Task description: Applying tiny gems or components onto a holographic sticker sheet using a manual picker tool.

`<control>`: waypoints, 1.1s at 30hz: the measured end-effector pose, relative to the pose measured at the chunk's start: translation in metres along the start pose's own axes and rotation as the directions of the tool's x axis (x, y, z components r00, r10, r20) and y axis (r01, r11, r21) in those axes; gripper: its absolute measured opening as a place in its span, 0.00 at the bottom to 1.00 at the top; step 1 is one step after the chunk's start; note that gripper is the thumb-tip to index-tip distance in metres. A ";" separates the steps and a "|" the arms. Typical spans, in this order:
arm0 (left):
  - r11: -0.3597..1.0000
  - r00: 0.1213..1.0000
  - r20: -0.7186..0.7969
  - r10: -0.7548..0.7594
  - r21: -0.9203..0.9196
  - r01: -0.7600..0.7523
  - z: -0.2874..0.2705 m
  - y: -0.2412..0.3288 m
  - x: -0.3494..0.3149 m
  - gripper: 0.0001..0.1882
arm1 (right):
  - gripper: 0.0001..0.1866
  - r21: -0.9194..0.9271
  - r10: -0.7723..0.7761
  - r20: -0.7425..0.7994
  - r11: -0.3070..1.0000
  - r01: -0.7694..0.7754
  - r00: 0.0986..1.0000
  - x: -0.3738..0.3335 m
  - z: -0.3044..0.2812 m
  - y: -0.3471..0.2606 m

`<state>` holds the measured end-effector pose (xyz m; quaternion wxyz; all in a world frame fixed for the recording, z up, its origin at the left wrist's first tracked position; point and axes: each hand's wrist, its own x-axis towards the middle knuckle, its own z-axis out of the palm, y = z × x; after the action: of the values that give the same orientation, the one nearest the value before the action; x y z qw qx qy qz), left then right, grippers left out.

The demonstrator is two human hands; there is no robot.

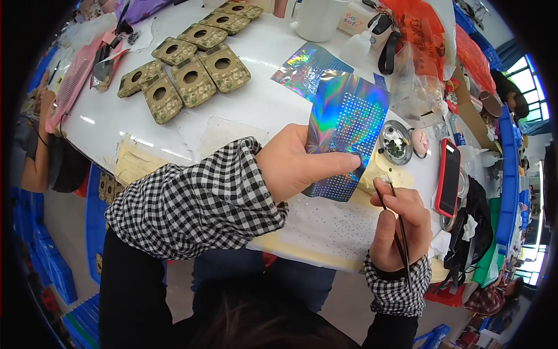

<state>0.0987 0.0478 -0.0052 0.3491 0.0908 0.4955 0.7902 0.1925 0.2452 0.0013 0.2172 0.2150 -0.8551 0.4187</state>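
My left hand (290, 163) grips a shiny holographic sheet (354, 110) by its lower left part, thumb laid across the front. Rows of small bright dots cover much of that sheet. A second holographic sheet (302, 64) lies behind it on the table. Dark, slim tweezers (403, 250) are held in my right hand (401, 224), tips pointing up toward the sheet's lower right edge. Whether the tips pinch anything is too small to tell. Just beyond them stands a round clear dish (383, 132) with dark green bits in it. Under my hands lies a pale sheet (325, 227) scattered with tiny dark specks.
Several camouflage-patterned pieces (225, 68) with round holes lie at the far left of the white table (104, 125). On the right are a red-cased phone (447, 177), a pink rounded object (419, 141) and a black strap (388, 55). A white jug (319, 20) stands at the back.
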 end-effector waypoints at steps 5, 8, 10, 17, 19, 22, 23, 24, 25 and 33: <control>1.000 0.999 -0.040 -0.014 -0.017 0.014 0.004 0.003 -0.002 0.15 | 0.14 0.013 0.019 0.015 1.000 -0.019 1.000 0.000 -0.001 -0.002; 1.000 0.998 -0.055 -0.023 -0.016 0.023 0.004 0.005 -0.004 0.15 | 0.15 0.013 0.011 0.028 1.000 -0.011 1.000 0.001 0.001 -0.001; 0.999 0.998 -0.050 -0.026 -0.020 0.025 0.002 0.004 -0.004 0.15 | 0.15 -0.004 0.003 0.051 1.000 -0.003 0.999 0.002 0.000 -0.003; 0.999 0.998 -0.038 -0.047 0.002 0.047 0.002 0.002 -0.002 0.16 | 0.17 -0.027 -0.043 0.035 0.999 0.044 0.998 0.004 0.001 -0.001; 0.998 0.997 -0.035 -0.066 -0.003 0.066 0.002 0.002 0.000 0.15 | 0.17 -0.068 -0.092 0.031 0.993 0.094 0.995 0.008 0.000 0.000; 0.996 0.997 -0.062 -0.055 0.060 0.058 0.000 -0.002 0.004 0.15 | 0.18 -0.136 -0.158 0.029 0.978 0.160 0.987 0.020 -0.004 -0.003; 0.997 0.997 -0.068 -0.047 0.057 0.051 -0.001 -0.002 0.006 0.16 | 0.18 -0.150 -0.164 0.034 0.974 0.168 0.986 0.025 -0.007 -0.005; 0.995 0.996 -0.075 -0.038 0.086 0.045 -0.003 -0.003 0.007 0.17 | 0.18 -0.163 -0.170 0.039 0.971 0.175 0.985 0.029 -0.010 -0.007; 0.993 0.996 -0.082 -0.028 0.115 0.038 -0.006 -0.004 0.008 0.18 | 0.18 -0.200 -0.215 0.045 0.955 0.220 0.976 0.033 -0.013 -0.010; 0.997 0.997 -0.081 0.006 0.080 0.001 -0.009 0.002 0.008 0.18 | 0.19 -0.205 -0.250 0.000 0.948 0.244 0.968 0.035 -0.004 -0.010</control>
<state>0.0875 0.0459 -0.0097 0.3239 0.0731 0.5402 0.7733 0.1702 0.2366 0.0285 0.2996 0.2916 -0.8570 0.3013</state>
